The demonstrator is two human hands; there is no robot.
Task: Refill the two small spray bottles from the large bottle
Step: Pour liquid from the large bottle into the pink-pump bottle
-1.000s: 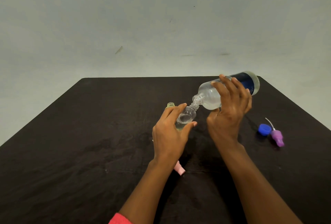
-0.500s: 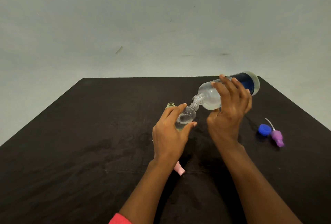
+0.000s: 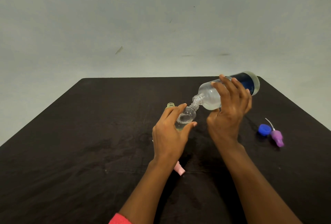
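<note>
Two bottles meet mouth to mouth. I see the left hand point(image 3: 170, 134) curl thumb and fingers round the part-filled small clear bottle point(image 3: 187, 115); the right hand point(image 3: 229, 114) wraps its fingers round the tilted large bottle point(image 3: 208, 96). A second small bottle point(image 3: 170, 105) stands just beyond the left fingertips; a blue cap point(image 3: 264, 129) lies right of the right fingers.

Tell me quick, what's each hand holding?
Left hand: holds the small clear plastic bottle.
Right hand: holds the large clear blue-labelled bottle, tilted.
</note>
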